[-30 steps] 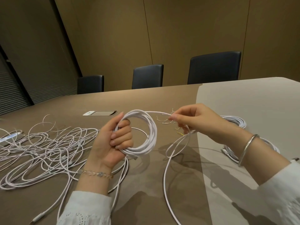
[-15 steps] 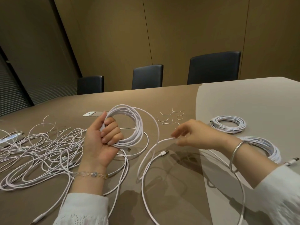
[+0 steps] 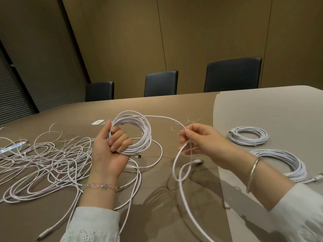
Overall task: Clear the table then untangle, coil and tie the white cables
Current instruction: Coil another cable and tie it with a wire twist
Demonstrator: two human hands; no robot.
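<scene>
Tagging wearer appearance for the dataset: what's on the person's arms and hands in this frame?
Both hands are bare, no gloves. The left hand has a thin beaded bracelet at the wrist; its white sleeve has an eyelet-lace cuff. The right hand has a plain silver bangle on the forearm and a plain white sleeve. No rings are visible.
</scene>
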